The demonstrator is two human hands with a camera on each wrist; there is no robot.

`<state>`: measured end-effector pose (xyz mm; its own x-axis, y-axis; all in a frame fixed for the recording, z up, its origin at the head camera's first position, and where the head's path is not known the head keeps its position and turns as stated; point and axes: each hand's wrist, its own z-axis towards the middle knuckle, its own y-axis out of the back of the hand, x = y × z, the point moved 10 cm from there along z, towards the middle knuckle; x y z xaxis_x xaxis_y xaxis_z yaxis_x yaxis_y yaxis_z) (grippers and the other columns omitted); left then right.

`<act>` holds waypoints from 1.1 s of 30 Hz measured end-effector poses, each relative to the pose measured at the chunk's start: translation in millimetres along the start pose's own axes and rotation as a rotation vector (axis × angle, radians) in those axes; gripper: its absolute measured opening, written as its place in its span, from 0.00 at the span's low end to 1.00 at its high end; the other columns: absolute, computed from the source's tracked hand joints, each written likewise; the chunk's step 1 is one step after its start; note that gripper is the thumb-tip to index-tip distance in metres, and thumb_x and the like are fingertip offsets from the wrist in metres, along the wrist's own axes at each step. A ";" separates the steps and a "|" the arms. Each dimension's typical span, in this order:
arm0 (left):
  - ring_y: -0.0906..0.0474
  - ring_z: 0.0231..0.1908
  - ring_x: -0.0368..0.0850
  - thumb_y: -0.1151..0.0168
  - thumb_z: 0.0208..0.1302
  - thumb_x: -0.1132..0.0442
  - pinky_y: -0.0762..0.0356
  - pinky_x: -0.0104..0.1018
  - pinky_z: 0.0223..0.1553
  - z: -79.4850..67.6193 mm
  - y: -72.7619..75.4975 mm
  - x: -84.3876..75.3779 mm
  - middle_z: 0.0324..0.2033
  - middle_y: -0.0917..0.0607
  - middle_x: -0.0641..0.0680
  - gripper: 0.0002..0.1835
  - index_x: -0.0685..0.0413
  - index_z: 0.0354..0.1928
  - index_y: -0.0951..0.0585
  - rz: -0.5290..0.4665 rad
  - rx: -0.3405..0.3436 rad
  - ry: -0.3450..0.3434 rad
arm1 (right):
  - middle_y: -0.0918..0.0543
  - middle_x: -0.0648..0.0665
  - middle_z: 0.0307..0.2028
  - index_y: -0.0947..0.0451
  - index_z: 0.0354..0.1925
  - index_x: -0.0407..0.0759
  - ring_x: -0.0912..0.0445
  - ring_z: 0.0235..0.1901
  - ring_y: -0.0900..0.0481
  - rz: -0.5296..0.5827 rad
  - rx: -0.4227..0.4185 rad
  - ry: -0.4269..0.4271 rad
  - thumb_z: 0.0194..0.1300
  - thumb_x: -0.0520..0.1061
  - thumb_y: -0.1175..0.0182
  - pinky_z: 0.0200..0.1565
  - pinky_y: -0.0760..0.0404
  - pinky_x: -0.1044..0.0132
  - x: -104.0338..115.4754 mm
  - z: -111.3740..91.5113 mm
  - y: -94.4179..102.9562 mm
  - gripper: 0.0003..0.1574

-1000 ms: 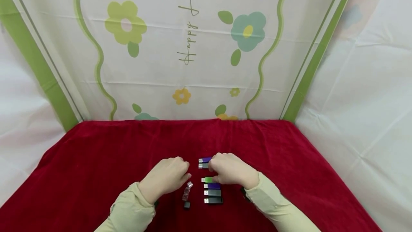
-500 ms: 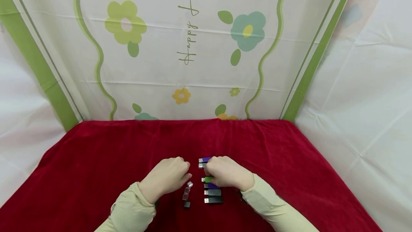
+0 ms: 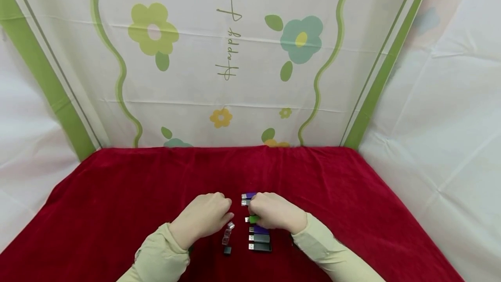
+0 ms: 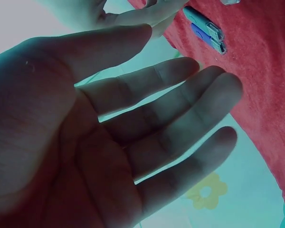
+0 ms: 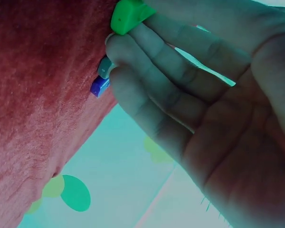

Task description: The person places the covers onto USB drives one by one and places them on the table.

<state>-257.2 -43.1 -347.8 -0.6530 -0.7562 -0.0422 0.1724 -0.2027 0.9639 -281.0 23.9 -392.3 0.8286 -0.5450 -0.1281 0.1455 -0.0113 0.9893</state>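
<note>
In the head view, my right hand (image 3: 277, 211) pinches a green USB stick (image 3: 253, 219) between thumb and fingertips, its bare metal plug pointing left. Nearer to me lie uncapped sticks in a row: purple (image 3: 260, 229), grey (image 3: 261, 238) and black (image 3: 261, 247). Beyond them, partly behind the right hand, are a purple stick (image 3: 248, 196) and a grey stick (image 3: 245, 203), both with clear caps on. My left hand (image 3: 205, 214) hovers or rests left of the sticks, fingers loosely bent and holding nothing. Several clear caps (image 3: 227, 233) and a black cap (image 3: 227, 250) lie beside it.
A red velvet cloth (image 3: 137, 199) covers the table. Behind it hangs a white curtain (image 3: 188, 86) with printed flowers, and white fabric walls (image 3: 438, 142) close in both sides.
My right hand has shifted slightly left and nearer onto the green stick. The uncapped purple, grey and black sticks have slid a little nearer to me. The left hand stays put.
</note>
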 end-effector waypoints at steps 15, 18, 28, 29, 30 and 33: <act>0.37 0.16 0.39 0.30 0.59 0.62 0.35 0.31 0.17 1.4 -4.8 0.2 0.16 0.32 0.47 0.17 0.51 0.18 0.29 -0.003 -0.011 -0.034 | 0.40 0.57 0.16 0.39 0.10 0.53 0.63 0.19 0.47 0.032 -0.041 0.014 0.38 0.39 0.29 0.20 0.40 0.72 -3.5 0.3 11.1 0.25; 0.37 0.16 0.39 0.30 0.59 0.62 0.35 0.31 0.17 1.8 -8.7 -0.6 0.16 0.32 0.47 0.17 0.51 0.19 0.28 -0.009 0.010 -0.031 | 0.43 0.57 0.17 0.42 0.11 0.53 0.62 0.20 0.49 0.054 -0.050 0.006 0.38 0.38 0.31 0.20 0.44 0.72 -5.4 -0.1 15.4 0.26; 0.37 0.15 0.37 0.29 0.56 0.63 0.35 0.30 0.17 4.8 -29.3 -7.9 0.15 0.32 0.47 0.16 0.51 0.17 0.26 0.028 0.072 -0.034 | 0.49 0.57 0.17 0.44 0.14 0.52 0.63 0.20 0.53 0.126 -0.094 0.002 0.38 0.35 0.36 0.19 0.51 0.73 -10.6 -4.4 30.5 0.25; 0.38 0.15 0.37 0.29 0.56 0.63 0.35 0.30 0.17 5.0 -30.8 -8.6 0.15 0.32 0.47 0.16 0.50 0.17 0.26 0.030 0.072 -0.037 | 0.50 0.57 0.18 0.44 0.14 0.52 0.63 0.21 0.53 0.129 -0.108 0.001 0.38 0.35 0.37 0.19 0.51 0.73 -11.5 -5.0 32.9 0.25; 0.37 0.15 0.37 0.28 0.55 0.64 0.34 0.30 0.17 5.1 -31.9 -9.4 0.15 0.32 0.47 0.17 0.50 0.17 0.27 0.033 0.068 -0.042 | 0.50 0.57 0.18 0.45 0.14 0.51 0.63 0.21 0.54 0.132 -0.120 0.000 0.38 0.34 0.37 0.20 0.51 0.72 -12.3 -5.6 35.1 0.24; 0.36 0.14 0.38 0.27 0.53 0.64 0.33 0.31 0.17 5.2 -35.7 -11.4 0.14 0.32 0.47 0.17 0.50 0.15 0.27 0.048 0.051 -0.063 | 0.50 0.56 0.18 0.45 0.15 0.51 0.63 0.21 0.54 0.135 -0.139 -0.001 0.39 0.34 0.37 0.20 0.51 0.72 -13.7 -6.9 39.1 0.24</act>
<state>-259.8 -24.0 -380.4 -0.6900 -0.7235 0.0192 0.1679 -0.1343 0.9766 -282.9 36.7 -352.4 0.8453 -0.5343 0.0049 0.1067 0.1778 0.9783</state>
